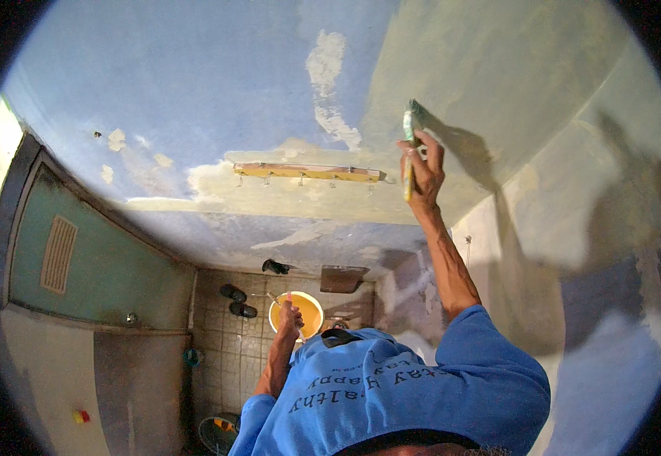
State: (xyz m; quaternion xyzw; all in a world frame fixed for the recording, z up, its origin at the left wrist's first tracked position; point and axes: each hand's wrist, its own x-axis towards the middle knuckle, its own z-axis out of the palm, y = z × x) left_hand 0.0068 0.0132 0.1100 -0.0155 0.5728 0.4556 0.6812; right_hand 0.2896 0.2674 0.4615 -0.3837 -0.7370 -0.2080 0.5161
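My right hand (pixel 424 171) is raised to the wall and closed round the handle of a paintbrush (pixel 408 129). The dark bristles of the brush touch the pale greenish-yellow paint on the wall (pixel 490 61). Lower down, my left hand (pixel 290 319) is closed in front of a bucket (pixel 311 311) of yellowish paint. It appears to grip the bucket's handle, whose pinkish end shows above the fist. A thin stick-like tool leans at the bucket's left rim. Left of the brush, a wooden hook rail (pixel 307 173) is fixed to the wall, with pale paint around it.
Blue wall with white patches of filler (pixel 326 72) spreads to the left. A green door (pixel 95 251) stands at the far left. On the tiled floor (pixel 228 342) lie dark slippers (pixel 237 300) and a dark cloth-like item (pixel 275 267). A round tub (pixel 218 435) sits at the lower left.
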